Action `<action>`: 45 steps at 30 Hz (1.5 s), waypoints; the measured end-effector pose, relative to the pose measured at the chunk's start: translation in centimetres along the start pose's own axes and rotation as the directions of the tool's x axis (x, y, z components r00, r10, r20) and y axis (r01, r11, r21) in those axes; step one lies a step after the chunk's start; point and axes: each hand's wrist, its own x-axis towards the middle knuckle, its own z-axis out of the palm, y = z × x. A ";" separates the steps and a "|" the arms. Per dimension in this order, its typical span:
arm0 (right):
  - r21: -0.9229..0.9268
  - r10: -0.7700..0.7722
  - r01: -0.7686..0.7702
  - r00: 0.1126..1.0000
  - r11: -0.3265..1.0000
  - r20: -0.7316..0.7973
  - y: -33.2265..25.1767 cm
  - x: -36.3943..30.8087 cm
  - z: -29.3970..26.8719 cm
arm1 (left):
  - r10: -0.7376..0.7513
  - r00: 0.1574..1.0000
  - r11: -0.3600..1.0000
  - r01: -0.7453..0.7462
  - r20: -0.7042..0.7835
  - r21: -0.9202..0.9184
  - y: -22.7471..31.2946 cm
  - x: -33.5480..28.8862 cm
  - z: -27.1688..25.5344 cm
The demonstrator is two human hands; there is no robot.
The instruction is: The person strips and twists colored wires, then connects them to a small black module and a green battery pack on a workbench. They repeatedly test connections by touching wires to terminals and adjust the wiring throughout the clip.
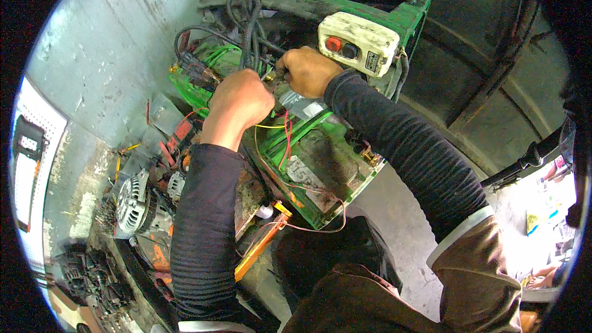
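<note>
My left hand [237, 102] and my right hand [306, 69] meet over a green metal machine frame [320, 148], both in fists with dark ribbed sleeves on the forearms. Each hand pinches thin wires [280, 124] in red, yellow and orange, which hang down from between them. A bundle of black cables [246, 31] rises just behind my left hand. A cream switch box [357, 42] with a red and a black button sits right beside my right hand. What the fingertips hold exactly is hidden.
A grey concrete wall [117, 55] stands at the left. Below it lie an alternator [132, 200], scrap metal parts [92, 277] and an orange bar [262, 246]. A large dark tyre [487, 74] fills the right. Bright ground shows at the far right.
</note>
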 end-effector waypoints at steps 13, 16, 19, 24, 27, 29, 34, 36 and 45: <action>-0.005 0.026 -0.027 0.998 1.000 -0.054 1.2 -0.6 1.7 | 0.054 0.990 0.902 -0.104 -0.130 -0.418 -2.4 -1.4 0.7; 0.048 0.026 -0.023 0.998 0.999 -0.051 0.7 -0.9 1.0 | 0.014 0.994 0.837 -0.072 -0.111 -0.542 -1.9 -2.2 0.1; 0.065 0.062 -0.059 0.997 0.996 -0.043 -0.2 -1.8 0.1 | -0.079 0.997 0.743 0.057 -0.002 -0.667 -1.7 -3.3 -0.7; 0.107 -0.062 0.110 0.925 0.988 -0.375 -2.6 -6.9 -1.5 | -0.172 0.983 0.578 0.149 0.059 -0.802 -2.0 -4.9 -1.0; 0.139 -0.080 0.176 0.852 0.975 -0.518 -4.2 -12.1 -3.5 | -0.167 0.984 0.399 0.126 0.063 -0.908 -2.2 -5.4 -0.5; 0.289 0.043 0.113 0.875 0.951 -0.482 -5.9 -15.6 -4.2 | -0.152 0.986 0.221 0.096 0.063 -0.971 -2.3 -5.7 0.1; 0.496 0.126 0.068 0.929 0.865 -0.347 -7.6 -17.9 -3.8 | -0.109 0.990 0.265 0.117 0.091 -0.957 -2.6 -5.5 1.0; 0.503 0.138 0.058 0.929 0.862 -0.344 -7.2 -17.3 -3.6 | -0.095 0.989 0.259 0.132 0.111 -0.957 -2.9 -5.4 1.3; -0.081 -0.003 -0.009 0.990 0.997 -0.141 -4.6 -4.7 -3.4 | 0.000 0.983 0.766 -0.119 -0.185 -0.632 -1.6 -2.8 1.4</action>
